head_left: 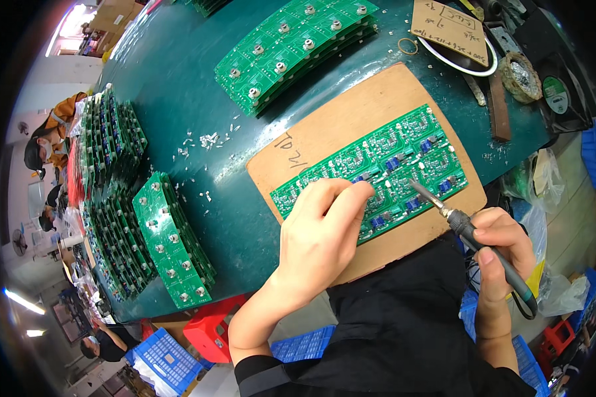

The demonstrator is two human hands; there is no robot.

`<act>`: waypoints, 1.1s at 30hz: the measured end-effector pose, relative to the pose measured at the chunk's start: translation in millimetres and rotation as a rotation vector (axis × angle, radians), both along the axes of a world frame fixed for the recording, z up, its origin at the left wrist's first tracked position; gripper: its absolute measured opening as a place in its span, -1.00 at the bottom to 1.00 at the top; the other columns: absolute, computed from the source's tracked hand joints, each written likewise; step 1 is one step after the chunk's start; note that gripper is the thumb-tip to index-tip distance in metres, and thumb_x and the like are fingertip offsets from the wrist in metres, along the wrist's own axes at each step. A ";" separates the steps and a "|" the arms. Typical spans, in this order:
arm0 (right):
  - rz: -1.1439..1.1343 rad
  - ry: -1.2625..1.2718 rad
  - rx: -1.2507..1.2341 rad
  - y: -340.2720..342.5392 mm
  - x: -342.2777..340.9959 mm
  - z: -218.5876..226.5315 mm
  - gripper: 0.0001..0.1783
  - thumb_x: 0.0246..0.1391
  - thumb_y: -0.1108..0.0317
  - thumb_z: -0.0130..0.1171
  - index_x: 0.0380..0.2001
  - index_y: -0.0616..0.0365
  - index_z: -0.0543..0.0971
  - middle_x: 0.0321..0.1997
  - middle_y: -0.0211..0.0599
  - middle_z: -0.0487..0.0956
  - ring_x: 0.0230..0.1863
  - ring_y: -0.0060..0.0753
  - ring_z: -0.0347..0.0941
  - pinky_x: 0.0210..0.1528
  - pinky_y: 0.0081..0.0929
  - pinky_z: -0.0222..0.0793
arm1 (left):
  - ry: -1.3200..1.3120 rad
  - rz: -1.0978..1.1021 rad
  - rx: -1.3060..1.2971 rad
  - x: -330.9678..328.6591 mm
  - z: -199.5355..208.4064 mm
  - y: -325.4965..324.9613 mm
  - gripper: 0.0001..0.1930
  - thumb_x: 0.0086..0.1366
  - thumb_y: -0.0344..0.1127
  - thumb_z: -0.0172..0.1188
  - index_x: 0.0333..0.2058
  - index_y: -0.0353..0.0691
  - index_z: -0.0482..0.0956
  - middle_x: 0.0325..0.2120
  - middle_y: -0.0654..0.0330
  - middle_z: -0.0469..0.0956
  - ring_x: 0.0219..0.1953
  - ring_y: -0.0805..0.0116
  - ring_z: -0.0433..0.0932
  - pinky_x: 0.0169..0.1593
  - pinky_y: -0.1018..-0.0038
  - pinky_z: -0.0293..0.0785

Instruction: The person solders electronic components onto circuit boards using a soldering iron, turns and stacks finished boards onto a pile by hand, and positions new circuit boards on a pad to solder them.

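A green circuit board panel (398, 187), crowded with small chips and blue parts, lies on a brown cardboard sheet (376, 99). My left hand (321, 228) rests over the panel's left half. Its thumb and fingertips are pinched together low over the board, and they hide whatever is between them. My right hand (503, 245) grips a soldering iron (463, 228) by its dark handle, to the right of the cardboard. The iron's metal tip points up and left, over the right half of the panel; whether it touches cannot be told.
A stack of green boards with round metal parts (281, 49) lies at the far side. More boards (169, 241) and populated board stacks (112, 198) line the left. Small white bits (210, 140) litter the green table. Far right are a white dish (457, 56) and a solder spool (520, 76).
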State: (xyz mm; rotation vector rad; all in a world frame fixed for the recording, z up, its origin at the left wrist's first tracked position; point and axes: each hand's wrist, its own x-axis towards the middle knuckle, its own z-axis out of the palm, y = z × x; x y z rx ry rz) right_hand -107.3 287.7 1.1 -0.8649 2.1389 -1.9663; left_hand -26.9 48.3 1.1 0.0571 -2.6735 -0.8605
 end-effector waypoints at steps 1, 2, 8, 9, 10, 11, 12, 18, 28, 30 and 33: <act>-0.002 -0.002 -0.006 1.4 -0.7 -0.7 -0.81 -0.01 0.41 0.17 -0.34 0.32 0.55 -0.45 -0.09 0.53 -0.41 -0.32 0.46 -0.36 -0.47 0.37 | 0.000 0.000 -0.002 -2.3 0.9 3.7 -0.84 0.15 -0.58 0.23 -0.27 -0.29 0.52 -0.37 0.12 0.55 -0.36 0.22 0.56 -0.31 0.40 0.48; -0.003 -0.001 -0.008 2.0 -1.7 -0.5 -0.81 -0.01 0.41 0.17 -0.34 0.32 0.55 -0.45 -0.09 0.53 -0.41 -0.32 0.46 -0.36 -0.47 0.37 | 0.003 0.027 0.066 -6.1 0.5 9.9 -0.82 0.13 -0.58 0.23 -0.27 -0.29 0.51 -0.38 0.11 0.52 -0.35 0.18 0.54 -0.29 0.38 0.48; 0.061 -0.011 0.044 -3.4 -9.0 -5.6 -0.80 -0.05 0.49 0.18 -0.31 0.33 0.56 -0.42 -0.10 0.54 -0.40 -0.32 0.48 -0.32 -0.49 0.37 | 0.117 -0.027 0.021 -31.8 -17.7 17.5 -0.87 0.10 -0.57 0.22 -0.39 -0.28 0.45 -0.40 0.11 0.48 -0.38 0.15 0.51 -0.32 0.34 0.47; 0.059 -0.014 0.041 -4.0 -11.7 -5.1 -0.80 -0.05 0.49 0.18 -0.31 0.33 0.56 -0.42 -0.10 0.54 -0.40 -0.32 0.48 -0.32 -0.49 0.37 | 0.113 -0.029 0.018 -32.6 -16.5 18.1 -0.87 0.10 -0.57 0.22 -0.39 -0.28 0.45 -0.40 0.11 0.48 -0.38 0.15 0.51 -0.32 0.34 0.47; 0.100 0.015 0.052 -3.8 -14.9 -4.0 -0.80 -0.06 0.49 0.18 -0.31 0.33 0.56 -0.42 -0.10 0.54 -0.40 -0.31 0.48 -0.32 -0.49 0.38 | 0.086 -0.016 -0.011 -32.5 -16.5 19.2 -0.85 0.08 -0.57 0.25 -0.38 -0.28 0.47 -0.39 0.11 0.50 -0.37 0.15 0.52 -0.29 0.34 0.47; 0.141 0.043 0.062 -4.0 -17.9 -2.9 -0.80 -0.06 0.49 0.19 -0.30 0.33 0.56 -0.41 -0.10 0.54 -0.41 -0.30 0.48 -0.32 -0.49 0.38 | 0.058 -0.002 -0.041 -32.3 -16.7 20.3 -0.82 0.05 -0.58 0.27 -0.36 -0.27 0.49 -0.38 0.11 0.52 -0.35 0.15 0.53 -0.26 0.33 0.46; 0.157 0.064 0.074 -5.2 -20.2 -1.7 -0.79 -0.08 0.50 0.19 -0.31 0.32 0.57 -0.44 -0.10 0.53 -0.41 -0.28 0.48 -0.33 -0.48 0.38 | 0.054 -0.004 -0.040 -32.7 -17.6 22.5 -0.82 0.05 -0.58 0.27 -0.36 -0.27 0.49 -0.38 0.11 0.52 -0.35 0.15 0.53 -0.26 0.33 0.46; 0.138 0.087 0.041 0.8 -22.8 -4.3 -0.80 -0.11 0.52 0.18 -0.33 0.33 0.57 -0.48 -0.11 0.52 -0.43 -0.27 0.47 -0.36 -0.46 0.38 | 0.156 -0.022 -0.191 -37.7 -21.5 22.1 -0.83 0.00 -0.52 0.27 -0.41 -0.25 0.48 -0.41 0.19 0.48 -0.45 0.29 0.45 -0.40 0.45 0.43; 0.148 0.047 0.049 1.7 -31.3 -3.0 -0.79 -0.10 0.47 0.18 -0.34 0.35 0.57 -0.47 -0.10 0.52 -0.44 -0.29 0.45 -0.37 -0.45 0.36 | 0.074 -0.019 -0.301 -41.8 -10.8 28.6 -0.84 0.03 -0.56 0.27 -0.39 -0.24 0.51 -0.44 0.17 0.51 -0.46 0.21 0.47 -0.38 0.40 0.42; 0.082 0.030 -0.003 8.5 -31.6 -4.9 -0.79 -0.09 0.44 0.18 -0.35 0.35 0.57 -0.48 -0.11 0.51 -0.44 -0.29 0.44 -0.38 -0.45 0.35 | 0.046 -0.005 -0.268 -41.3 -5.3 24.8 -0.85 0.06 -0.56 0.26 -0.37 -0.25 0.52 -0.44 0.17 0.51 -0.45 0.21 0.48 -0.36 0.41 0.44; -0.063 -0.027 -0.095 21.7 -32.2 -9.3 -0.78 -0.05 0.37 0.19 -0.37 0.34 0.55 -0.49 -0.12 0.50 -0.45 -0.34 0.39 -0.40 -0.48 0.29 | -0.008 -0.096 -0.079 -40.9 2.1 19.6 -0.83 0.08 -0.56 0.21 -0.31 -0.26 0.53 -0.39 0.15 0.47 -0.40 0.19 0.49 -0.33 0.39 0.45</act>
